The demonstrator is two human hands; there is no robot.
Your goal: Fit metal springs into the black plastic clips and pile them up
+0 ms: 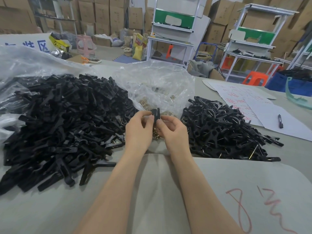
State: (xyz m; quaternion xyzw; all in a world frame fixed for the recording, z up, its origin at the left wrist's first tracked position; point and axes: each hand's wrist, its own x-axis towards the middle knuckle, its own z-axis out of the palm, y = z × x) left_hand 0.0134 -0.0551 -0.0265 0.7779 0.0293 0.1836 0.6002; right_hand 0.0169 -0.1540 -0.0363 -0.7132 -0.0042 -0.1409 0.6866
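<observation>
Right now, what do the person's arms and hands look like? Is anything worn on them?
The left forearm and right forearm are bare, with no sleeve in view. The left hand and right hand wear no gloves, rings or watch.

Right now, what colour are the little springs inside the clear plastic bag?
Golden, brass-like springs; the head view shows them best through the bag.
</observation>
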